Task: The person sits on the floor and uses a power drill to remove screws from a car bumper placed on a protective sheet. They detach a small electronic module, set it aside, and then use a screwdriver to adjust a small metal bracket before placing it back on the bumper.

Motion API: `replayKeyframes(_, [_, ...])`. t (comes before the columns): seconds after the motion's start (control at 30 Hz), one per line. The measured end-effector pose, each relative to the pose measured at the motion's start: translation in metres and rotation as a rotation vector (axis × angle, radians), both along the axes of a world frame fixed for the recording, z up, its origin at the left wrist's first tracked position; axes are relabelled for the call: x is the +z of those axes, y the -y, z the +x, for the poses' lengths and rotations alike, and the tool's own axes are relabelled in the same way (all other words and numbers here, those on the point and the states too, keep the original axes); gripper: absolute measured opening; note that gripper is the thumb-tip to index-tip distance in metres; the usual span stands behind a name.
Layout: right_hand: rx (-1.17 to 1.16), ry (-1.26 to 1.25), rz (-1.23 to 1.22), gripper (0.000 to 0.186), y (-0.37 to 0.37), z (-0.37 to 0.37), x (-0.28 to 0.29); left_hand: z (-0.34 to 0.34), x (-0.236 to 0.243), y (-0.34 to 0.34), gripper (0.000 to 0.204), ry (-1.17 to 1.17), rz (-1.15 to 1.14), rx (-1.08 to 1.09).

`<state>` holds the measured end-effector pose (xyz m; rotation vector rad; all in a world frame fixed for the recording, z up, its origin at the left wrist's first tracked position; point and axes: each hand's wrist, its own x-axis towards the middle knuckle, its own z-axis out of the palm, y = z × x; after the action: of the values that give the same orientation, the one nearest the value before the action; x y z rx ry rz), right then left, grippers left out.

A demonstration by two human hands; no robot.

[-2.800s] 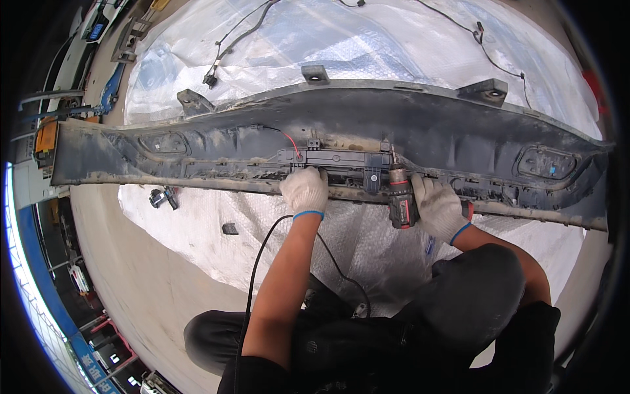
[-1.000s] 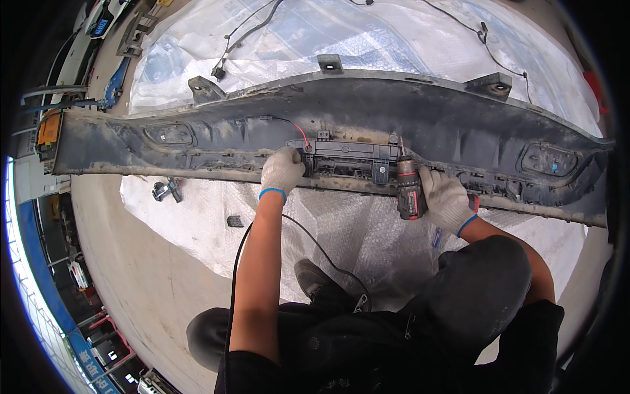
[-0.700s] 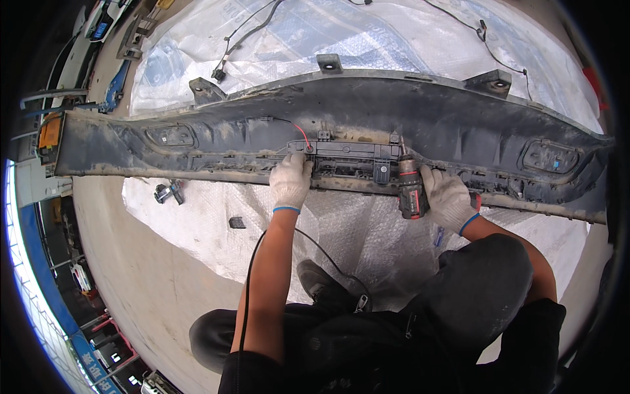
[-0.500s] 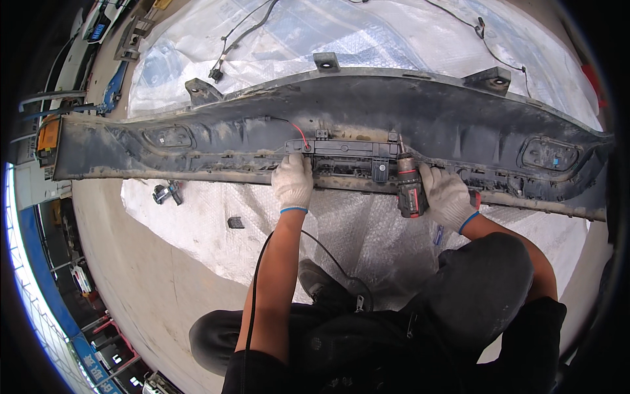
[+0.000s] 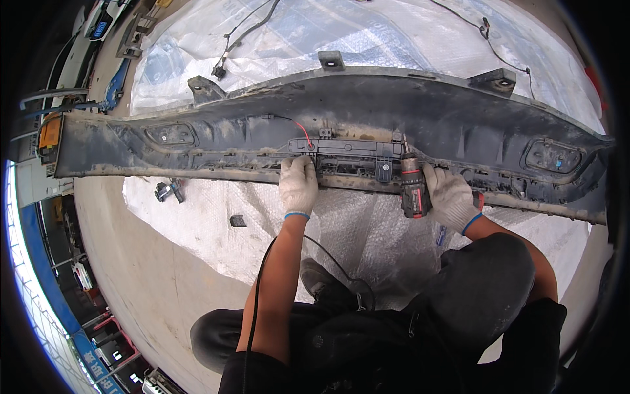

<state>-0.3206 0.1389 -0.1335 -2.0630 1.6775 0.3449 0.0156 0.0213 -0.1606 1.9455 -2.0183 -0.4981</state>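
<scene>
A long, dirty dark plastic bumper lies across the view, inner side up, with a black slotted module at its middle and a short red wire running to the module. My left hand, in a white knit glove, has its fingers curled on the module's lower left edge. My gloved right hand grips a black-and-red cordless drill, its bit upright beside the module's right end. The fingertips of my left hand are partly hidden.
White bubble sheeting lies under the bumper, holding a dark small part, a black piece and a blue-handled item. Wire harnesses lie beyond. A black cable crosses near my legs. Vehicles and racks stand at left.
My left hand moved left along the module, then back right to just below the red wire's end. The drill in my right hand shifted slightly up and right.
</scene>
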Motion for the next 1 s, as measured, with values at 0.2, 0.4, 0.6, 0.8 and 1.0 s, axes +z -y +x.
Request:
replayKeyframes(0.2, [-0.020, -0.024, 0.056, 0.080, 0.006, 0.003, 0.012, -0.003, -0.016, -0.010, 0.027, -0.100, -0.056, 0.190])
replayKeyframes(0.4, [0.014, -0.074, 0.081, 0.082, 0.007, 0.003, 0.014, -0.015, -0.014, -0.027, 0.049, 0.237, -0.110, 0.183])
replayKeyframes(0.6, [0.084, 0.026, -0.054, 0.089, -0.001, -0.015, 0.001, -0.009, -0.016, -0.029, 0.052, 0.281, -0.124, 0.177])
replayKeyframes(0.8, [-0.026, 0.399, -0.082, 0.086, 0.060, 0.006, 0.068, -0.006, -0.004, -0.021, 0.054, 0.192, -0.001, 0.188])
replayKeyframes(1.0, [-0.009, 0.495, 0.306, 0.050, 0.142, 0.076, 0.119, 0.000, -0.009, -0.024, 0.050, 0.207, -0.096, 0.176])
